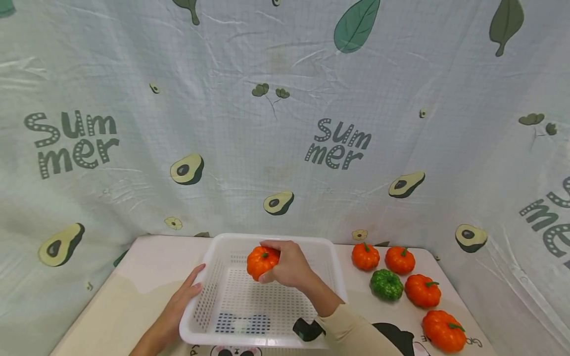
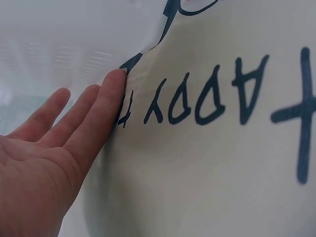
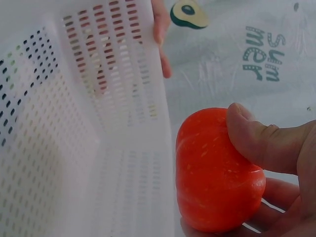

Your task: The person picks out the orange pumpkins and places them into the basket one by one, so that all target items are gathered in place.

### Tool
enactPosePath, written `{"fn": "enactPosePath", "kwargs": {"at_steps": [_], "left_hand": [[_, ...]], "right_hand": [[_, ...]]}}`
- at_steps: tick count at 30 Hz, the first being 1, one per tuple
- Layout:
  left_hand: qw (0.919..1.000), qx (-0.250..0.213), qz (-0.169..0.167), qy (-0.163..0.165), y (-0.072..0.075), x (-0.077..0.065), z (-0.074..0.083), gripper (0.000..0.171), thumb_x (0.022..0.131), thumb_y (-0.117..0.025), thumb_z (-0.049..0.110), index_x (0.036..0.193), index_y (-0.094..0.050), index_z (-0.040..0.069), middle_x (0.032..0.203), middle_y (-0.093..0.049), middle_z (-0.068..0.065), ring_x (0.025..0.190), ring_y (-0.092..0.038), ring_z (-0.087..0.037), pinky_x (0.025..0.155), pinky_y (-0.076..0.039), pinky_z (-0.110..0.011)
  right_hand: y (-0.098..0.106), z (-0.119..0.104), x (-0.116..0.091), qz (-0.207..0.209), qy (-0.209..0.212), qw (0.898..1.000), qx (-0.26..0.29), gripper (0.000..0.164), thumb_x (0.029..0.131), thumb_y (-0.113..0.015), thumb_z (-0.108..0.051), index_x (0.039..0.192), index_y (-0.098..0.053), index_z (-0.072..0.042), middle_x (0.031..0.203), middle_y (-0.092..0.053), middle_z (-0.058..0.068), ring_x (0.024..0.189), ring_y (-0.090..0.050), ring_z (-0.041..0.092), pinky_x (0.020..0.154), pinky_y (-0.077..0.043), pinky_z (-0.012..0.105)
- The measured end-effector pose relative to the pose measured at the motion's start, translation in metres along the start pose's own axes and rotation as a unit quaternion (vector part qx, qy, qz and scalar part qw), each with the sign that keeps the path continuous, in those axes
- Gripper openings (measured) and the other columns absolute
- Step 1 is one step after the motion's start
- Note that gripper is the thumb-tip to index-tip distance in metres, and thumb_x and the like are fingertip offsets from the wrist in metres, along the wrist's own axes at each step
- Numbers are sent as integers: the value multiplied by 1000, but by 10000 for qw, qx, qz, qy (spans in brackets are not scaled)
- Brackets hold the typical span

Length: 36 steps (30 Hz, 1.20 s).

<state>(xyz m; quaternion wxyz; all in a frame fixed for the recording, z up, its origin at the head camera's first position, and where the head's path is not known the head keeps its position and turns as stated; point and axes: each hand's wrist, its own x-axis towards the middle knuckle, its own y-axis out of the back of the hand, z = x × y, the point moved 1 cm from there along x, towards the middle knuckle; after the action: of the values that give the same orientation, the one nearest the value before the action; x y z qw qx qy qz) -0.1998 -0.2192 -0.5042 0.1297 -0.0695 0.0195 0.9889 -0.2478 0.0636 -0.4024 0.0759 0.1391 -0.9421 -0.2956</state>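
Note:
My right hand (image 1: 289, 264) grips a small orange pumpkin (image 1: 260, 262) with a green stem, held over the far half of a white perforated plastic basket (image 1: 267, 341). In the right wrist view the thumb lies along one side of the pumpkin (image 3: 217, 173) and the fingers curl beneath it, beside the basket wall (image 3: 133, 182). My left hand (image 1: 180, 299) rests against the basket's left side with its fingers straight. The left wrist view shows those extended fingers (image 2: 94, 116) at the basket wall.
Several orange pumpkins (image 1: 423, 291) and one green pumpkin (image 1: 386, 285) stand on the table to the right of the basket. The table cover (image 1: 111, 306) bears printed letters and cartoon figures. A pale printed curtain (image 1: 231, 138) hangs behind and at both sides.

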Motion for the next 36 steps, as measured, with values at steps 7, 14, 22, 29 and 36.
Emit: {"fn": "enactPosePath", "kwargs": {"at_steps": [7,14,22,29,36], "left_hand": [[10000,-49,61,-24,-3,2,2,62,112,-32,37,168,-7,24,171,-18,-28,141,-48,-41,102,-52,-44],[9999,-2,152,58,-3,0,3,63,112,-33,38,168,-8,24,172,-16,-27,141,-48,-42,102,-52,-43],[9998,22,215,10,-2,0,2,62,112,-33,38,167,-9,24,171,-18,-26,142,-47,-43,103,-51,-44],[9995,-7,305,85,-3,-2,1,62,111,-35,37,167,-11,24,171,-19,-27,140,-48,-42,102,-52,-45],[9994,63,307,121,-4,-2,2,63,111,-34,39,168,-11,24,172,-17,-25,143,-46,-43,105,-52,-49]], "right_hand": [[-2,-2,3,47,-15,10000,-55,72,70,-93,-3,137,-69,-11,134,-70,10,116,-61,30,100,-56,51],[-9,-5,8,39,33,10000,-14,71,71,-92,-3,137,-68,-10,133,-70,11,115,-61,29,99,-56,49],[-16,-8,15,-39,2,10000,-24,72,68,-93,-2,135,-70,-12,129,-72,10,109,-62,26,98,-56,48],[-22,-8,18,-43,43,9999,-106,71,69,-94,-4,135,-70,-10,128,-72,10,109,-62,26,98,-56,47],[-28,-7,20,-42,61,9998,-185,71,69,-94,-4,135,-70,-11,130,-72,9,110,-62,26,99,-56,47]]}}
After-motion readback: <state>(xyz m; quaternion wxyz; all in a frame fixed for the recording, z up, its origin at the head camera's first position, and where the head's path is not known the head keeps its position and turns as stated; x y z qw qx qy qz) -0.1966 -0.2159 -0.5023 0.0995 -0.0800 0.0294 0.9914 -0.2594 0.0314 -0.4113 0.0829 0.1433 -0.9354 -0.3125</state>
